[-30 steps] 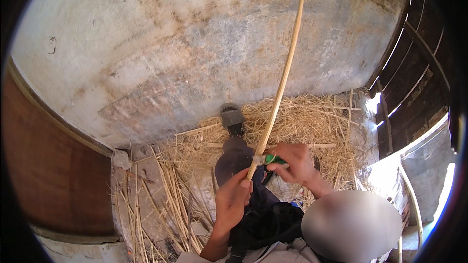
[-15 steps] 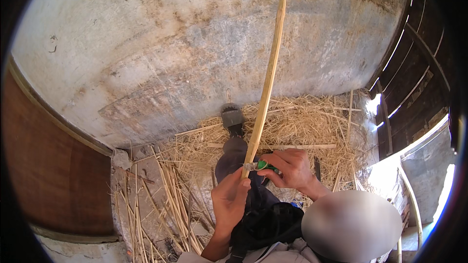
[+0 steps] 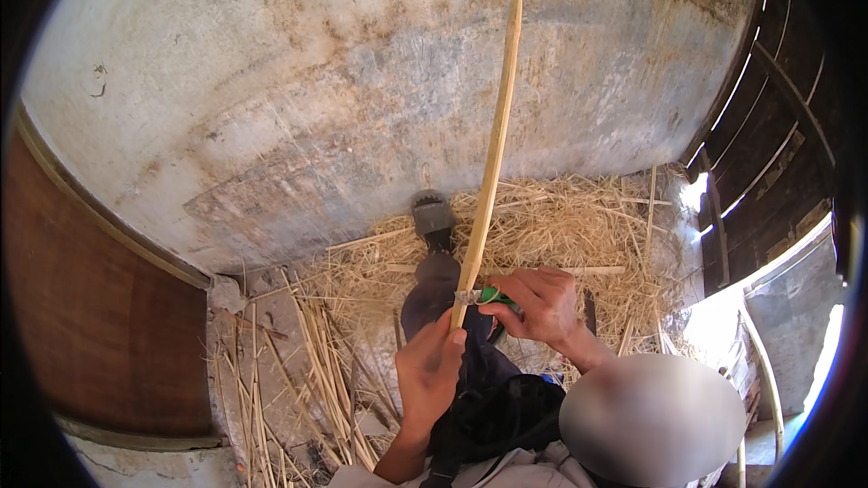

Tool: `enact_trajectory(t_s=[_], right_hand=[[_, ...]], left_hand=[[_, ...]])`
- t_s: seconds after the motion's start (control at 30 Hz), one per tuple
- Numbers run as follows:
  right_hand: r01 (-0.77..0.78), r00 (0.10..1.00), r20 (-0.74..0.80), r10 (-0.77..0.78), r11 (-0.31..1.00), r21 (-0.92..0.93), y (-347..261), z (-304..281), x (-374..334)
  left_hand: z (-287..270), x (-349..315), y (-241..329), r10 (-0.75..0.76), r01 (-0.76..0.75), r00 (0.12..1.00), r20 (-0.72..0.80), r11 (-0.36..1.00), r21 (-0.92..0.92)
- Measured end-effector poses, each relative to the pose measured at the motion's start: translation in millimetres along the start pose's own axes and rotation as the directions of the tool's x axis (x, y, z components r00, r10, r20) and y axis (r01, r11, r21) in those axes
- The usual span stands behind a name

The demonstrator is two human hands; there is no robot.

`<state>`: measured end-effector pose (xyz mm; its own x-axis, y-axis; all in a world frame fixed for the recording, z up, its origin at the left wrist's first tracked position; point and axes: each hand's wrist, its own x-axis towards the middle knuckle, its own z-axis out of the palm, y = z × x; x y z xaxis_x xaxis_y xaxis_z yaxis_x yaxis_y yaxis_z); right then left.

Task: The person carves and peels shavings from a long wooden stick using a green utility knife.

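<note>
Pinching the lower end of a long pale strip (image 3: 495, 154) that rises before a stained wall (image 3: 298, 99), the left hand (image 3: 429, 367) is closed on it; the right hand (image 3: 539, 305), I see, clasps a green-handled tool (image 3: 490, 295), metal end crossing the strip.

We read the place as a rough shed or outbuilding used as a small hand workshop. We note a stained, patchy wall (image 3: 362, 81), a brown panel (image 3: 99, 307) at left, and, at right, dark boards (image 3: 768, 203) with daylight entering through their gaps. Underfoot we see a grubby, rough floor (image 3: 273, 312). For workshop use we record a thick spread of straw-like shavings (image 3: 561, 217) along the wall's foot, a loose heap of pale strips (image 3: 331, 370) at left, and a long strip (image 3: 500, 140) being worked with a green-handled tool (image 3: 490, 295).
</note>
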<state>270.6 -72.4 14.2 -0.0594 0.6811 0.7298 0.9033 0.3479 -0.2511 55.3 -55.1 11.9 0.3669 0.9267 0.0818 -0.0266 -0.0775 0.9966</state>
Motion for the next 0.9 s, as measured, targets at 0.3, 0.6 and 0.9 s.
enact_trajectory(t_s=[0.3,0.6,0.9], right_hand=[[-0.035,0.999,-0.035,0.037,0.999,0.033,0.0,2.9,1.2],[-0.312,0.941,0.259,0.216,0.848,0.428,1.7,-10.0,0.0],[-0.606,0.777,-0.156,0.610,0.792,0.081,25.6,-12.2,0.6]], left_hand=[[2.7,0.0,5.9,-0.110,0.115,0.993,0.035,0.977,-0.180],[-7.9,4.1,9.1,-0.283,0.397,0.909,0.306,0.812,-0.429],[-4.5,-7.3,-13.4,-0.021,0.019,1.000,-0.018,0.995,-0.094]])
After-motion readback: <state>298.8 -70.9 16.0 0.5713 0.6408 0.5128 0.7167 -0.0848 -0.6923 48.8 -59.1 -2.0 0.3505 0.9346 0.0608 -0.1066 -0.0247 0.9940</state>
